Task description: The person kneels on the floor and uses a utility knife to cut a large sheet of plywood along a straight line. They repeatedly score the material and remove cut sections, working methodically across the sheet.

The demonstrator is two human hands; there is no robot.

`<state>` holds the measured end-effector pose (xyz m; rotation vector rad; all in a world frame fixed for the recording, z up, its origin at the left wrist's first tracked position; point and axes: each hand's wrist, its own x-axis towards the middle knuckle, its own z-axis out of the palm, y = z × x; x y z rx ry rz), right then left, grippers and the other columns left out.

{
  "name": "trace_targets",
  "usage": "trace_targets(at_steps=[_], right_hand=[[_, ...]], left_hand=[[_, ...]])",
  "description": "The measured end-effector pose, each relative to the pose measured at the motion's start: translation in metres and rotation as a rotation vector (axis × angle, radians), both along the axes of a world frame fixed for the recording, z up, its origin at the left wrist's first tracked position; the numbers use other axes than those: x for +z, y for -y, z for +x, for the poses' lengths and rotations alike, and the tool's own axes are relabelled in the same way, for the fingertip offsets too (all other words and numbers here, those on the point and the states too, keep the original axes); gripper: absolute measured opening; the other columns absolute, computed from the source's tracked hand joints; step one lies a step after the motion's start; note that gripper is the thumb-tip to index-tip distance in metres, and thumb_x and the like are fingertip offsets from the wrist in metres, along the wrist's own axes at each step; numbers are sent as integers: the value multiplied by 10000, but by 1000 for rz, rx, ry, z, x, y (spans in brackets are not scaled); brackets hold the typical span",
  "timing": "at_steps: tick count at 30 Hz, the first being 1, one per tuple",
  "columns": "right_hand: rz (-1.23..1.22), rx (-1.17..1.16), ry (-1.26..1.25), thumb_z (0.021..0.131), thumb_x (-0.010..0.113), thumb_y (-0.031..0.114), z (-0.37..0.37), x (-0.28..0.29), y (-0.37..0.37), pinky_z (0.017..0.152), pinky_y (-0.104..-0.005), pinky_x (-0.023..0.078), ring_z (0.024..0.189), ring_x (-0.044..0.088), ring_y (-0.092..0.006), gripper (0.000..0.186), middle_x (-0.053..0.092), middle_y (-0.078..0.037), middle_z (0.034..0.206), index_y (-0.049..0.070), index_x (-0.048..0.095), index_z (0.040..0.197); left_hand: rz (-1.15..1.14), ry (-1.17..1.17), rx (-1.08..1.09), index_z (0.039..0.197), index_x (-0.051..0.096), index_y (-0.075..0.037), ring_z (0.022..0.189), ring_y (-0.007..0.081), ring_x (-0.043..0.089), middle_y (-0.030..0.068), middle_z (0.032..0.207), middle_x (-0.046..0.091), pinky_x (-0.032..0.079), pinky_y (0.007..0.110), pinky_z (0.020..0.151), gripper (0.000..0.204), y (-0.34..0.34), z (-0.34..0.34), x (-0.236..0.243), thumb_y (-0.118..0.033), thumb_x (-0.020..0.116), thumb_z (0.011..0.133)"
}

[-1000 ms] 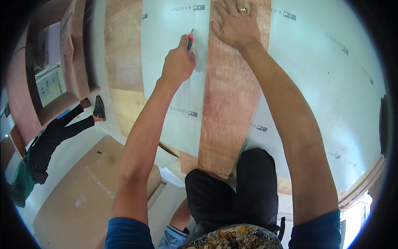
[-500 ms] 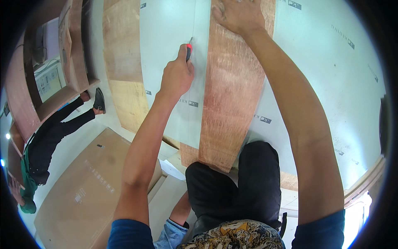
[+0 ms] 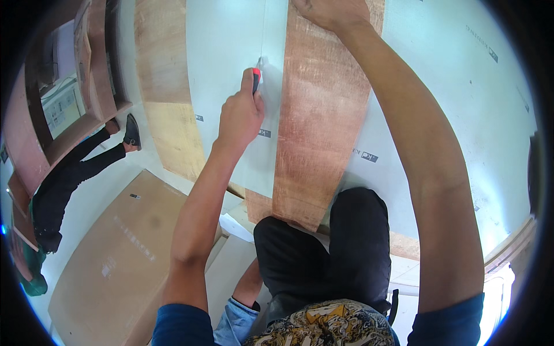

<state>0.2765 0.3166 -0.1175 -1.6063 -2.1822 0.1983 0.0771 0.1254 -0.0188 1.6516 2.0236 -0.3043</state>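
My left hand (image 3: 241, 115) is closed around a utility knife (image 3: 255, 79) with a red and black handle. Its thin blade touches a pale film-covered sheet (image 3: 225, 63), on a straight line running along the sheet. To the right of that line lies a long reddish-brown wooden strip (image 3: 311, 115). Against the strip's far part my right hand (image 3: 334, 12) presses flat, its fingers partly cut off by the upper edge of the picture. My knees rest at the near end of the strip.
Another pale printed sheet (image 3: 438, 69) spreads on the right. Bare plywood (image 3: 164, 69) borders the left. A large brown panel (image 3: 115, 248) lies lower left, near a person in dark trousers (image 3: 63, 179). Beside my left arm shows another person's denim sleeve (image 3: 236, 320). Wooden frames (image 3: 92, 63) stand far left.
The knife in my left hand has come nearer to me along the line on the sheet. My right hand stays on the strip, and the whole view has shifted slightly.
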Motion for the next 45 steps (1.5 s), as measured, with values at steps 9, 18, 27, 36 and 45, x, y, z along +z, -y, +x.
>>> trace_targets(at_steps=[9, 18, 27, 36, 45], right_hand=[[73, -12, 30, 993, 564, 414, 0, -6, -3, 1228, -623, 273, 1509, 390, -425, 607, 470, -220, 1603, 77, 542, 1497], [-46, 22, 73, 993, 567, 415, 7, 18, -6, 1241, -630, 255, 1524, 354, -439, 628, 431, -225, 1624, 85, 520, 1524], [-64, -10, 121, 1013, 532, 460, 2, 4, -4, 1267, -644, 203, 1569, 305, -391, 657, 394, -160, 1672, 130, 481, 1580], [-151, -23, 115, 1014, 500, 479, -8, 14, -3, 1271, -650, 186, 1589, 277, -344, 732, 352, -119, 1706, 66, 423, 1614], [-149, -56, 97, 1009, 510, 463, 0, 18, -6, 1263, -663, 194, 1579, 283, -345, 709, 374, -123, 1680, 31, 463, 1569]], left_hand=[[-23, -35, -30, 1572, 355, -53, 713, 457, 702, 241, 771, 684, 561, 554, 657, 564, 35, -5, -1, -120, 558, 1049], [-70, -63, -63, 1583, 341, -36, 735, 450, 703, 234, 799, 691, 574, 555, 685, 592, 75, -13, -1, -129, 566, 1043], [-139, -79, -22, 1628, 317, -58, 770, 468, 707, 259, 866, 703, 566, 581, 705, 653, 98, -20, 4, -154, 574, 1035], [-181, -48, -20, 1554, 377, -48, 812, 477, 727, 282, 955, 715, 591, 588, 744, 571, 75, -26, 46, -176, 573, 1033], [-54, 191, -26, 1520, 453, -71, 964, 494, 722, 295, 1038, 716, 577, 559, 850, 502, -25, -26, 87, -171, 589, 1047]])
